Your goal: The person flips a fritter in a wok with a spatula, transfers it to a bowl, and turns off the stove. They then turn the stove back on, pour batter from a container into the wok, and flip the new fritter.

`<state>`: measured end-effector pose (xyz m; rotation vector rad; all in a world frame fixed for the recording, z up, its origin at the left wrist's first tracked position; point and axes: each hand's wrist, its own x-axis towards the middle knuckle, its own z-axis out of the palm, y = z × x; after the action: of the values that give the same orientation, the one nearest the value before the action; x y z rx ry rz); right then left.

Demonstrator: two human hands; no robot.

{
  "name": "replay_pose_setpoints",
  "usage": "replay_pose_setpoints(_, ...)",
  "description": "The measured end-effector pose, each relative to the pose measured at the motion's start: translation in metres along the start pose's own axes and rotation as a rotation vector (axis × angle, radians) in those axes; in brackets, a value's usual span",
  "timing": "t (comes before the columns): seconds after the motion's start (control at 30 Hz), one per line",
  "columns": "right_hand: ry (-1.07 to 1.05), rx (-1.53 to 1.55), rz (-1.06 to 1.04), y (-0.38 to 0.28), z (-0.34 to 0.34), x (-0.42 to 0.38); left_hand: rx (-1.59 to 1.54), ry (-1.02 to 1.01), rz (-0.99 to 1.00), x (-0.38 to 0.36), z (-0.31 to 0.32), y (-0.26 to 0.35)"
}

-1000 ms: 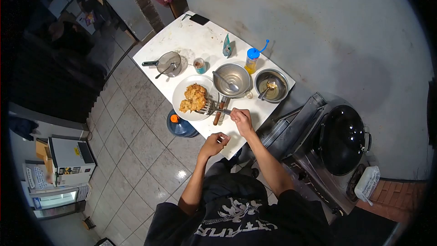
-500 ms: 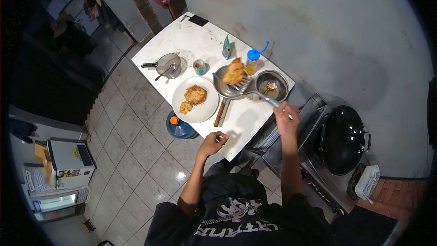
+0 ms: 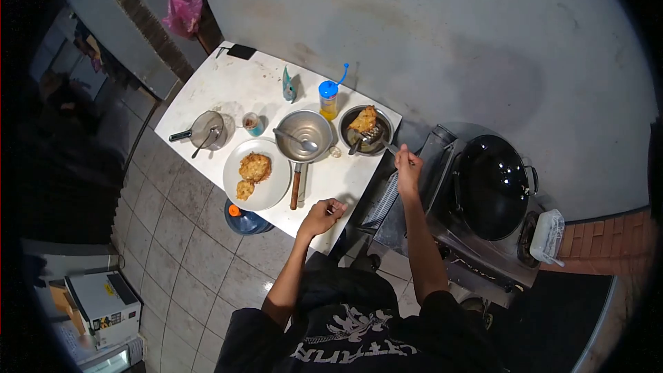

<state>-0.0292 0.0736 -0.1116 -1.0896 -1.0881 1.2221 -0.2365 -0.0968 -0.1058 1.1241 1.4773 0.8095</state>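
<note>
My right hand (image 3: 409, 169) grips the handle of a slotted turner (image 3: 376, 138), whose head is down in the metal bowl (image 3: 388, 124) at the table's right corner. A golden-brown fritter (image 3: 363, 119) rests on the turner's head, partly over the bowl. My left hand (image 3: 323, 217) hovers by the front table edge, fingers loosely bent, nothing visible in them. Just beyond it is a saucepan (image 3: 304, 123) with a wooden handle and a spoon (image 3: 307, 145) lying across it. Two more fritters (image 3: 254, 168) lie on the white plate (image 3: 278, 190).
At the table's back stand an oil bottle (image 3: 329, 101) with a blue cap and a small teal packet (image 3: 289, 86). A small jar (image 3: 253, 123) and a black-handled pot (image 3: 207, 124) are left. A black wok (image 3: 492, 186) sits on the stove; a water jug (image 3: 245, 221) stands below.
My right hand has moved the turner and fritter from above the saucepan to the metal bowl. The spoon in the saucepan now shows. The view has shifted; my left hand stays near the table edge.
</note>
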Motion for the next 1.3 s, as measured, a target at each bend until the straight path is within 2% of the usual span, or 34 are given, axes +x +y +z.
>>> replay_pose_setpoints(0.07, 0.005, -0.021, 0.012, 0.001, -0.001, 0.002, -0.007, -0.018, 0.026, 0.007, 0.005, 0.003)
replay_pose_setpoints(0.13, 0.026, -0.026, 0.123, 0.004, -0.001, 0.007, -0.028, -0.025, 0.021, 0.013, 0.009, 0.004)
replay_pose_setpoints(0.4, -0.014, 0.088, 0.119, 0.029, -0.004, 0.023, -0.028, -0.056, 0.063, 0.036, 0.016, -0.001)
replay_pose_setpoints(0.47, -0.022, 0.022, 0.106, 0.029, -0.004, 0.024, -0.058, -0.065, 0.004, 0.038, 0.016, 0.001)
replay_pose_setpoints(0.8, 0.05, -0.096, 0.068, 0.018, -0.021, 0.017, -0.016, -0.059, 0.014, 0.045, 0.014, 0.0)
replay_pose_setpoints(0.9, 0.023, -0.099, 0.033, 0.014, -0.025, 0.015, -0.033, -0.021, 0.025, 0.057, 0.019, -0.007)
replay_pose_setpoints(1.0, -0.026, -0.154, 0.094, -0.002, -0.027, 0.012, -0.065, 0.076, 0.04, 0.074, 0.02, -0.002)
replay_pose_setpoints(1.13, -0.039, -0.226, 0.036, -0.017, -0.024, 0.009, 0.02, 0.167, 0.035, 0.108, 0.021, -0.015)
replay_pose_setpoints(1.23, -0.054, -0.251, -0.04, -0.019, -0.022, 0.011, -0.077, 0.166, -0.126, 0.129, 0.021, -0.013)
replay_pose_setpoints(1.3, -0.056, -0.259, -0.076, -0.018, -0.021, 0.013, -0.149, 0.18, -0.155, 0.139, 0.021, -0.008)
